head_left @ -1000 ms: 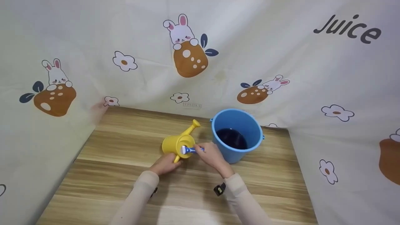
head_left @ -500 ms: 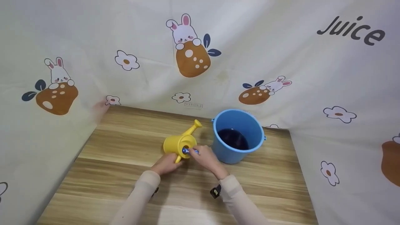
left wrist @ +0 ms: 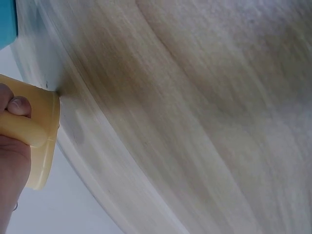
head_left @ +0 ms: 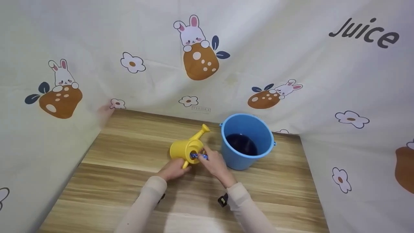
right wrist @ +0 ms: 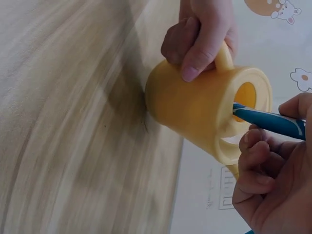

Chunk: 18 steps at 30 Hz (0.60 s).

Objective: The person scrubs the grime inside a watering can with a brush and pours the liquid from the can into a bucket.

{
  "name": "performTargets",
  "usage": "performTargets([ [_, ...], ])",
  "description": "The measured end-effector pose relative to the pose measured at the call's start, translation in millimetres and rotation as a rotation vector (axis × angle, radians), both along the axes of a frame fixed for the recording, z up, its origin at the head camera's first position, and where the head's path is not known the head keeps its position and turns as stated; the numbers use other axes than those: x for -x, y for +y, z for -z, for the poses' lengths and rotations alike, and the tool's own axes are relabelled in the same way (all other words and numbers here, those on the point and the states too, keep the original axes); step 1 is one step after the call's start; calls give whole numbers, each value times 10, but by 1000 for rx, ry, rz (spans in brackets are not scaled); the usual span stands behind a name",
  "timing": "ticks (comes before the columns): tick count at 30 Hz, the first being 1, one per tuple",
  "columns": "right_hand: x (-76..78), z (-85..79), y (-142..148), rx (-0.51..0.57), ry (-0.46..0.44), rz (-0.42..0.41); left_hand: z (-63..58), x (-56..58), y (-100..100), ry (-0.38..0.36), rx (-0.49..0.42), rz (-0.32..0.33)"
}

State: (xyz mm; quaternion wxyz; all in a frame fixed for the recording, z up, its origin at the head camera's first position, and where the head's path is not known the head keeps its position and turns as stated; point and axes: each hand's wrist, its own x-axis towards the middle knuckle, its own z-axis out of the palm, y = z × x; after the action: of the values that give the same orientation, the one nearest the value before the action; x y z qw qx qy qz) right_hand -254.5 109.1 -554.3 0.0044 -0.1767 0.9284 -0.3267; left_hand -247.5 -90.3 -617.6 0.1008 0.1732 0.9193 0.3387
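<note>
A yellow watering can point(head_left: 179, 150) lies tilted on the wooden surface, its spout pointing away and its round opening facing me. My left hand point(head_left: 174, 169) grips its handle, thumb on the can's side in the right wrist view. My right hand point(head_left: 215, 164) is at the opening, pinching a blue-handled tool point(right wrist: 273, 122) between thumb and fingers. The tool's slim front end reaches into the opening, so its head is hidden. White lines run along the blue handle.
A blue bucket point(head_left: 236, 161) stands right of the can, with dark liquid point(head_left: 241, 144) inside. Wood-grain flooring point(head_left: 129, 191) spreads around both. Pale printed sheeting point(head_left: 155, 42) with rabbits and flowers rises behind and on the sides.
My right hand has moved slightly left, taking the tool's white head from in front of the opening into the can. My left hand keeps its grip on the watering can.
</note>
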Motion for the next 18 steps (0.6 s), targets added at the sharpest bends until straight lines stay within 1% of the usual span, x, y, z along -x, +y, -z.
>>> performTargets([
  [2,3,16,8,14,22,-18,-3,3,12,-5,3,5],
  [4,7,24,14,56,13,-64,-3,3,18,-5,-2,8],
  [6,10,27,17,117,-35,-114,-1,2,19,-15,-11,5],
  [9,4,27,25,228,-145,-175,-1,4,20,-32,-18,-8],
  [11,-3,23,31,278,-179,-207,-3,12,25,-43,-18,-13],
  [12,-7,22,35,295,-184,-222,-5,16,28,-43,-18,-12],
  [14,-12,22,33,305,-163,-248,-7,22,28,-42,-20,-11],
  [18,-19,32,24,279,-100,-276,-12,23,22,-32,-21,-4],
])
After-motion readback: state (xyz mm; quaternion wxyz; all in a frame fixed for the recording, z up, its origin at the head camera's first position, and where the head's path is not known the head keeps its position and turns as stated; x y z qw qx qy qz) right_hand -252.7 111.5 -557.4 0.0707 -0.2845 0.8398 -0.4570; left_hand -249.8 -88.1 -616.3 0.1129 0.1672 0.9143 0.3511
